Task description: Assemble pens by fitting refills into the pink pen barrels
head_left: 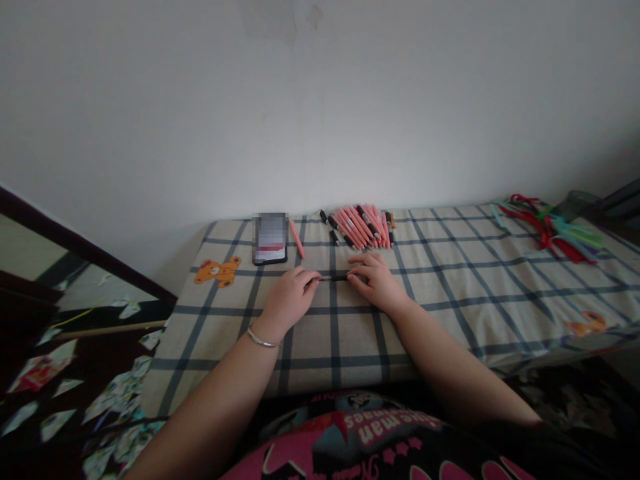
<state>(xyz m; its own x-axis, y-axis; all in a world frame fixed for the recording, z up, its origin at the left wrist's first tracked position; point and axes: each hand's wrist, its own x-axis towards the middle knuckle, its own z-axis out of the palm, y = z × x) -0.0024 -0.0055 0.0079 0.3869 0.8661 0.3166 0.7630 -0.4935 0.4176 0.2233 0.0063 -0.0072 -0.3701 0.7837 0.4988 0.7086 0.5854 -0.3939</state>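
A slim, dark pen [336,278] lies level between my two hands, low over the checked cloth. My left hand [291,293], with a silver bangle at its wrist, pinches the thinner, paler left end. The black right end is gripped by the thumb and fingers of my right hand [374,280]. Both tips of the pen are hidden in my fingers. Just beyond my right hand is a pile of pink pens [357,227] with several black parts among them. One single pink pen [297,239] lies apart, beyond my left hand.
A phone [271,239] with a blurred screen lies beside the single pink pen. Red, green and blue strips [555,230] are heaped at the right of the cloth-covered table [450,293]. Behind rises a white wall [320,120]. Paper scraps [120,400] litter the floor at left.
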